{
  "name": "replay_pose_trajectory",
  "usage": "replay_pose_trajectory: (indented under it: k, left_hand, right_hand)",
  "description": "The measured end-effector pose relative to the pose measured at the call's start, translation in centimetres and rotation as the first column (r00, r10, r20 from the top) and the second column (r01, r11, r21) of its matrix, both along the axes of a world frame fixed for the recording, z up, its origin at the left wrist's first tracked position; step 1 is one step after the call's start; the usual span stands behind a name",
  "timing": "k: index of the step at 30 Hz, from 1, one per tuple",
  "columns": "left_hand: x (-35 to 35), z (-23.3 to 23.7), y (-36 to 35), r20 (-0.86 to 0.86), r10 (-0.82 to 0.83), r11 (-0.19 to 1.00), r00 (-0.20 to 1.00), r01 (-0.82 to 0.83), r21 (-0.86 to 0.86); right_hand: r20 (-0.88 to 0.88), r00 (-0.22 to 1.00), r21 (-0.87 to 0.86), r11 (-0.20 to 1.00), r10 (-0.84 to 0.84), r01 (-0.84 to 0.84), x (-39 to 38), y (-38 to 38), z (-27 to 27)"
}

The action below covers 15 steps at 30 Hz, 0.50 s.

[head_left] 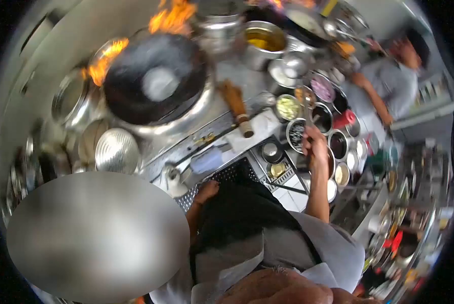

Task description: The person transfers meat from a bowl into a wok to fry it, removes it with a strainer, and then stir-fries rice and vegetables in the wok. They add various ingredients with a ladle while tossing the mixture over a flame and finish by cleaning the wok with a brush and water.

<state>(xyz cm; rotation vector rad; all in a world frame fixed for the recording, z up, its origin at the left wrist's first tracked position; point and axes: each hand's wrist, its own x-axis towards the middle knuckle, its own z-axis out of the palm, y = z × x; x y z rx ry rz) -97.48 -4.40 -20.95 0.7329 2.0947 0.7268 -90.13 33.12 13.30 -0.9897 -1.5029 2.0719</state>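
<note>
My right hand [314, 145] is closed around the handle of a metal ladle [295, 65], held over several small round containers. Below the ladle are a tub of pale green chopped vegetable [287, 108] and a tub of chopped purple onion [322, 88]. Low by my apron, my left hand [207, 191] has its fingers curled in; whatever they hold, if anything, is hidden. It is beside a black perforated mat [240, 171]. A large dark wok [136, 106] sits on the stove at upper left, with a pale glare or patch in its middle.
Tall flames [171, 19] rise behind the wok, and more flames [107, 61] at its left. A pot of yellow liquid [262, 45] stands at the back. A wooden-handled brush [233, 104] lies right of the wok. Another person [389, 86] works at upper right.
</note>
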Motion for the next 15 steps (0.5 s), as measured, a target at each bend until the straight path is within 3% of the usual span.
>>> replay_pose_trajectory:
  k: [3, 6, 10, 13, 14, 15]
  left_hand:
    - [0.8, 1.0, -2.0, -0.107, 0.062, 0.985, 0.992, -0.044, 0.168]
    - [1.2, 0.9, -4.1, -0.165, -0.024, 0.999, 0.986, 0.030, 0.035]
    - [4.6, -2.7, -6.9, -0.110, 0.302, 0.944, 0.947, -0.313, -0.108]
    - [9.0, 6.5, -8.2, -0.085, 0.677, 0.731, 0.731, -0.681, -0.033]
    - [10.7, 6.1, -9.0, -0.010, 0.739, 0.667, 0.674, -0.733, -0.136]
    - [14.7, -1.0, -9.6, -0.119, 0.804, 0.564, 0.582, -0.811, -0.159]
  right_hand:
    - [-0.135, 0.985, -0.106, 0.987, 0.106, -0.121, 0.7, -1.8, 2.0]
    - [-0.252, 0.943, -0.234, 0.932, 0.217, -0.277, -0.3, -3.1, 3.3]
    - [-0.316, 0.837, -0.310, 0.785, 0.447, -0.537, -4.9, -3.7, 3.2]
    - [-0.231, 0.774, -0.281, 0.722, 0.589, -0.633, -10.0, -5.2, 2.7]
    - [-0.177, 0.745, -0.249, 0.703, 0.643, -0.666, -11.8, -5.8, 2.2]
    - [-0.118, 0.722, -0.213, 0.693, 0.681, -0.689, -13.4, -6.0, 1.9]
